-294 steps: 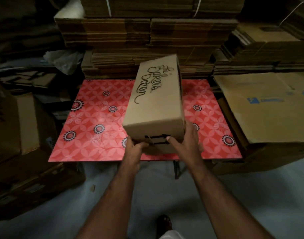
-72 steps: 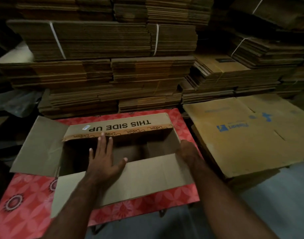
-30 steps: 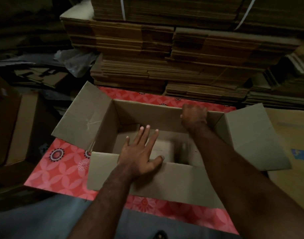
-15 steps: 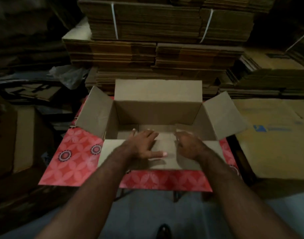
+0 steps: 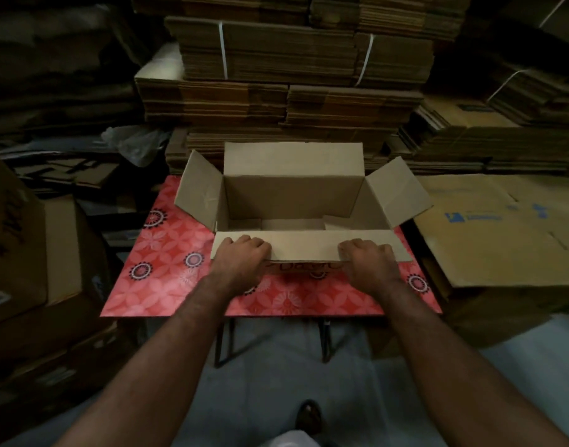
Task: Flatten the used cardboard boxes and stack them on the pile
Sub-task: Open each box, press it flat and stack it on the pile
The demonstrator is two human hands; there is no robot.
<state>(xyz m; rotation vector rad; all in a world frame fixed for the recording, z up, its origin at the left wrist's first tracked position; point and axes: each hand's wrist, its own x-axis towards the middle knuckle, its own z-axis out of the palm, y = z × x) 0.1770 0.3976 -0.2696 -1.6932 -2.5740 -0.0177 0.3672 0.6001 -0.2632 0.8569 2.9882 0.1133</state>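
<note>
Head view: cardboard box (image 5: 293, 191) stands open on red patterned table (image 5: 167, 269), all four flaps out. Left hand (image 5: 241, 259) and right hand (image 5: 368, 261) curl over near flap (image 5: 309, 248), apparently gripping its edge. Flattened stacks (image 5: 276, 101) rise behind.

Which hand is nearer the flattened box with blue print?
Right. The right hand grips the open box's near flap beside the flattened box with blue print; the left hand grips the flap's far end.
</note>
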